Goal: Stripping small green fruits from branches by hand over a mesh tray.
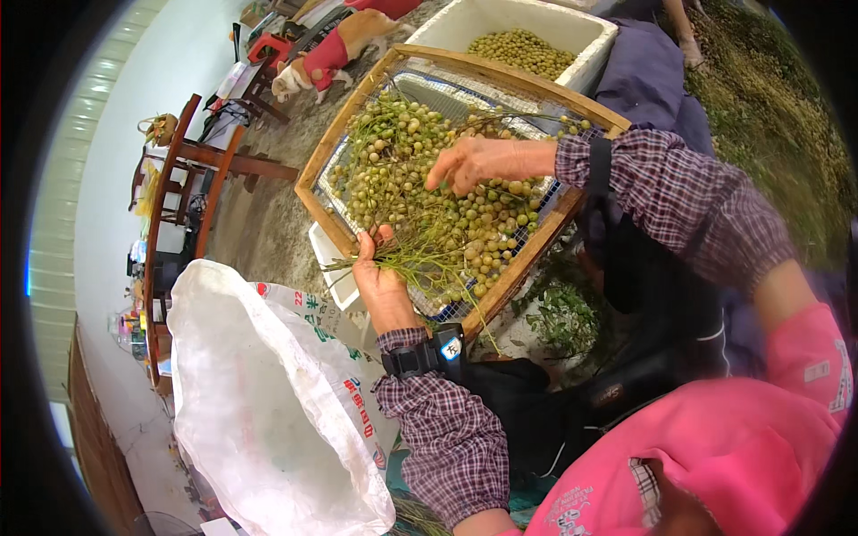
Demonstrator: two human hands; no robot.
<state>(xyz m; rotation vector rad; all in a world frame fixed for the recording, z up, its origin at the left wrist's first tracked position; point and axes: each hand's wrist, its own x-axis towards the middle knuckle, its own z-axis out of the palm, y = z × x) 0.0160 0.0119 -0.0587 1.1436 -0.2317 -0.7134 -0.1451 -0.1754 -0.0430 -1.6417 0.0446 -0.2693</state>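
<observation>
A wood-framed wire mesh sieve point(402, 59) lies before me, heaped with small round yellow-green fruits point(493, 249) and thin green stems. At its near left corner my left hand point(383, 285) grips a bunch of thin green stems point(419, 262), thumb and fingers closed around them. My right hand point(476, 163) hovers over the middle of the heap, fingers curled downward. Its fingertips point toward the fruits, and I cannot tell whether anything is pinched between them. Beneath the mesh, part of a white container point(327, 258) shows.
A white foam box point(429, 30) holding loose fruits point(526, 53) stands behind the sieve. At left gapes a white woven sack point(261, 395). A dog point(326, 61) in a red garment stands beyond. Cut greenery point(566, 321) lies below; more plants point(771, 127) pile at right, near another person's leg point(680, 33).
</observation>
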